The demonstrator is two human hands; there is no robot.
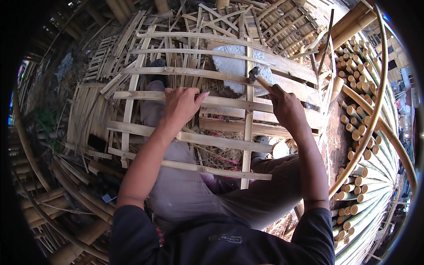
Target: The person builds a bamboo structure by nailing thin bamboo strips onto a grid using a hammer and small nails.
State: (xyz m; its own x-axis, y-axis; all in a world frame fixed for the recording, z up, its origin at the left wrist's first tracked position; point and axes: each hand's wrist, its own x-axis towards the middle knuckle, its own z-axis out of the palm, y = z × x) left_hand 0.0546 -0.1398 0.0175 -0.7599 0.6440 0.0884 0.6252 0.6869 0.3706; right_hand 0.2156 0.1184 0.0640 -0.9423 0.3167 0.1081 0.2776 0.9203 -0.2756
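Note:
A lattice of pale bamboo slats [221, 142] lies across my lap and over a rough grey stone block [227, 66]. Several long slats run left to right, with two crosspieces under them. My left hand [182, 104] grips one of the middle slats, fingers over its far edge and thumb stretched to the right. In my right hand [285, 99] is a hammer [260, 80], held by its wooden handle. Its dark metal head is over the right crosspiece, near a slat joint above the stone. Whether the head touches the joint I cannot tell.
Cut bamboo poles [360, 181] are stacked along the right side. Wooden planks [291, 70] lie beneath the lattice at right. Finished-looking slat panels [287, 22] lean at the far side, and loose slats [88, 110] pile up at left. A bent bamboo pole [380, 101] arches at right.

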